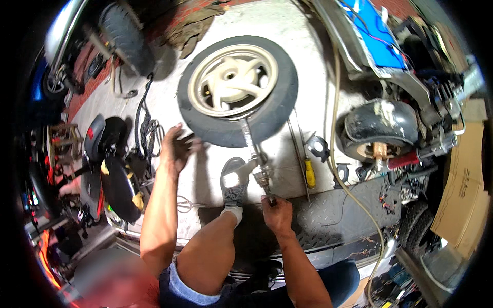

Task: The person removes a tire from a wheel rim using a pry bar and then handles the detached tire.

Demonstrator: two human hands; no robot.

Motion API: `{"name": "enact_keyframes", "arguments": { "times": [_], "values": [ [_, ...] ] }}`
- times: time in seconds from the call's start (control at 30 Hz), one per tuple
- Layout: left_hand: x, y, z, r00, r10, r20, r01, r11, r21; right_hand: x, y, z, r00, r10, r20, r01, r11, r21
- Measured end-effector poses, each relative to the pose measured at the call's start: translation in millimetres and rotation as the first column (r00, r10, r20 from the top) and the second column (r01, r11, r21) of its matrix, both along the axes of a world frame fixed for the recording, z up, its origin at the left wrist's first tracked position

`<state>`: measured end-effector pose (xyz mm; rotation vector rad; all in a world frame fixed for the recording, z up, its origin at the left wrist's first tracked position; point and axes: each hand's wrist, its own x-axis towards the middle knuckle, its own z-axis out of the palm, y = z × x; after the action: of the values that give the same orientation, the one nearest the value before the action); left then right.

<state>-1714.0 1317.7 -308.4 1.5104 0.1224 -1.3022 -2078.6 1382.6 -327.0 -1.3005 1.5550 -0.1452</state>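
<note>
The right grip [277, 211] is squeezing the near end of the bar [248, 136], likely for a stronger push. The left grip [178, 149] is spreading, empty, beside the tire [282, 102]. The bar's tip is sitting at the edge of the rim [233, 79]. Tire and rim are lying flat on the floor [314, 61], perhaps to keep from rolling.

Pale floor [314, 87] | cream-rimmed wheel [222, 86] on its side | yellow-handled screwdriver [309, 174] | tan hose [336, 97] | brown cloth [194, 30]
</note>
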Motion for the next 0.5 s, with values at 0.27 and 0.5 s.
{"name": "enact_keyframes", "arguments": {
  "times": [0.27,0.5],
  "values": [
    [-35.4,-35.4,-33.5,0.972,0.094,-0.213,-0.134,0.975,-0.180,-7.2,-16.2,21.2,0.998,0.062,-0.016,-0.059,0.989,0.137],
    [-51.6,-49.8,-57.2,0.909,0.393,-0.138,-0.411,0.901,-0.142,-4.9,-33.9,78.3,0.988,0.056,0.145,-0.089,0.969,0.229]
  ]
}}
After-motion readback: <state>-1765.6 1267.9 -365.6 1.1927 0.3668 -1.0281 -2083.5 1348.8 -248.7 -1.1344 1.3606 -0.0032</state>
